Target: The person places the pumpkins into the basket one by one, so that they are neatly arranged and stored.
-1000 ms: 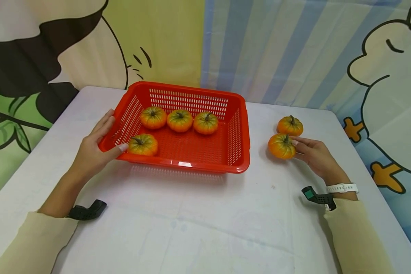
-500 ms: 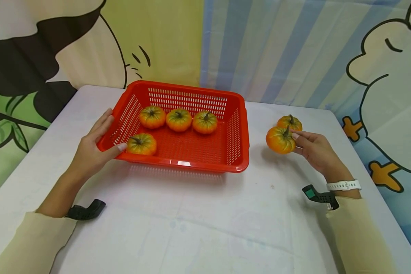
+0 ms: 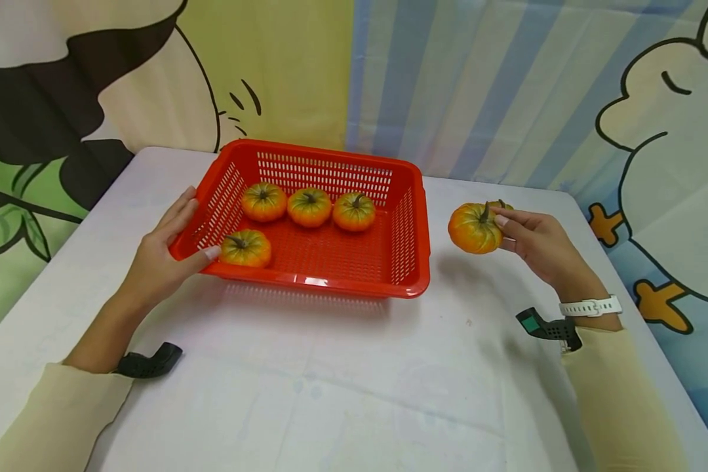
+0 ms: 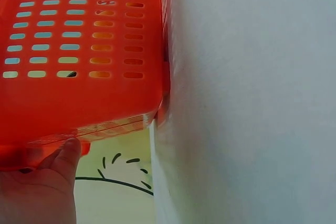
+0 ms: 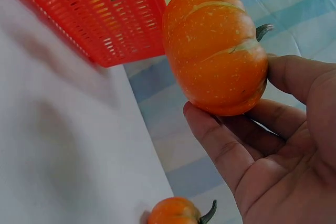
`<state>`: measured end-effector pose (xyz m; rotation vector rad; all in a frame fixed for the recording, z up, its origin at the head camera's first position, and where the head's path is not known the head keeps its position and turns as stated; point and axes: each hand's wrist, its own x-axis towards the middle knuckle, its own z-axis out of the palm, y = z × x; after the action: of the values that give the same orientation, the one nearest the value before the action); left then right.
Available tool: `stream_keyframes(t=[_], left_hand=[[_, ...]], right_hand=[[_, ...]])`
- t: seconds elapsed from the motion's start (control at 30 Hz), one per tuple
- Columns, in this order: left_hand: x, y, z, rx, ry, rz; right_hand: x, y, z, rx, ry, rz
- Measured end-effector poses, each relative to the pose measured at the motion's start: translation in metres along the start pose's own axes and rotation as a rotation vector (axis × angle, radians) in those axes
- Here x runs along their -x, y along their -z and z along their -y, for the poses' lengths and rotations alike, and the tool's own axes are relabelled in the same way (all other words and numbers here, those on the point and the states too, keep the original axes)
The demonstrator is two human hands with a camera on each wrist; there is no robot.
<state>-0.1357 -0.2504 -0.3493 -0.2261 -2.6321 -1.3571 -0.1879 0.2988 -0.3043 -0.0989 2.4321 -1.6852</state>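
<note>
My right hand [image 3: 545, 252] pinches a small orange pumpkin [image 3: 472, 229] between thumb and fingertips, raised over the table to the right of the basket. Its curved green stem [image 5: 264, 31] points up, and a shadow lies on the cloth below. My left hand [image 3: 168, 246] holds the near left corner of the red plastic basket [image 3: 324, 283], thumb on the rim and fingers along the outer side. Inside the basket, three pumpkins stand in a row towards the back, among them the middle one [image 3: 309, 208]; another pumpkin [image 3: 246, 248] sits in the near left corner.
Behind the held pumpkin, one more pumpkin [image 3: 501, 204] rests on the table, mostly hidden in the head view. A white cloth covers the table [image 3: 342, 380]. A printed curtain [image 3: 460, 85] hangs along its back edge.
My right hand has lifted the pumpkin off the table and carried it slightly left and up, so it now covers much of the one behind. The left hand and basket stay put.
</note>
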Motion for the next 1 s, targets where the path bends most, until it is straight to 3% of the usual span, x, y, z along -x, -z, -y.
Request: stream_keyframes(t=[0.4,0.5,0.7,1.0], left_hand=[[0.0,0.001,0.0,0.0,0.012,-0.006],[0.0,0.001,-0.001,0.0,0.014,-0.007],[0.0,0.001,0.0,0.004,0.014,-0.002],[-0.001,0.001,0.0,0.003,0.012,0.007]], right_hand=[[-0.006,-0.007,0.026,-0.013,0.093,0.001],[-0.005,-0.014,0.031,-0.078,0.124,0.025],[-0.002,-0.032,0.042,-0.263,0.181,0.152],[-0.006,-0.052,0.049,-0.208,0.179,0.204]])
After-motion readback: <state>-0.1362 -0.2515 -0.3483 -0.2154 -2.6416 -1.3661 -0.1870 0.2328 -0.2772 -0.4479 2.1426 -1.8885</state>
